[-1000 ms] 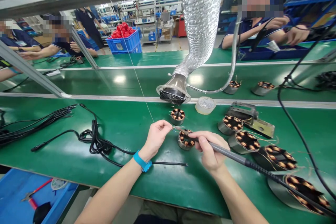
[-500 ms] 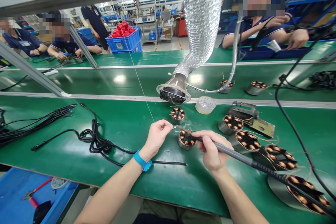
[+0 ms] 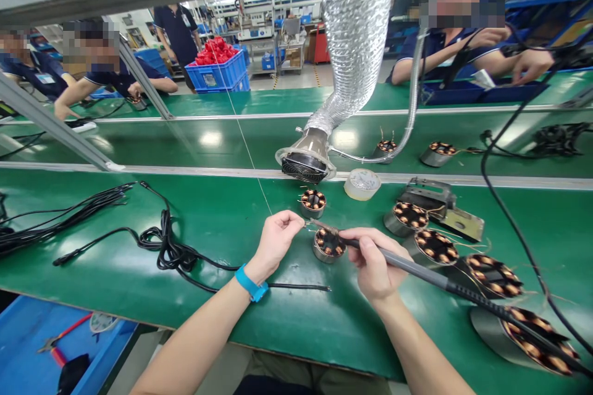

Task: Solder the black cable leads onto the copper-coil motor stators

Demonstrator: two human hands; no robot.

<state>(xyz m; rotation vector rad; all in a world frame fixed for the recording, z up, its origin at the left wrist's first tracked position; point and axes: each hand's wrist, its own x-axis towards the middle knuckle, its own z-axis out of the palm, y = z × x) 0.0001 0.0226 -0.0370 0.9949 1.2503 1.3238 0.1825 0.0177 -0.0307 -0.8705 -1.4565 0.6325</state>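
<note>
My right hand (image 3: 377, 262) grips a grey soldering iron (image 3: 401, 263), its tip reaching left over a motor stator (image 3: 329, 247) with copper coils. My left hand (image 3: 279, 236), a blue band on its wrist, pinches a thin solder wire (image 3: 245, 139) that runs down from above. Its fingertips are just left of the iron's tip, above the stator's left rim; fine wire ends show there. A second stator (image 3: 313, 203) stands right behind, its thin leads sticking up.
A fume extraction hood (image 3: 306, 160) hangs ahead. To the right are a tape roll (image 3: 362, 185), a metal iron stand (image 3: 461, 222) and several stators (image 3: 435, 247). Black cables (image 3: 167, 244) lie left. A blue bin (image 3: 28, 345) holds pliers (image 3: 59, 345). Co-workers sit across.
My hands and the iron stay almost still. On the far strip the stators have shifted left. A co-worker at the left has stretched an arm forward, and a standing person has moved right.
</note>
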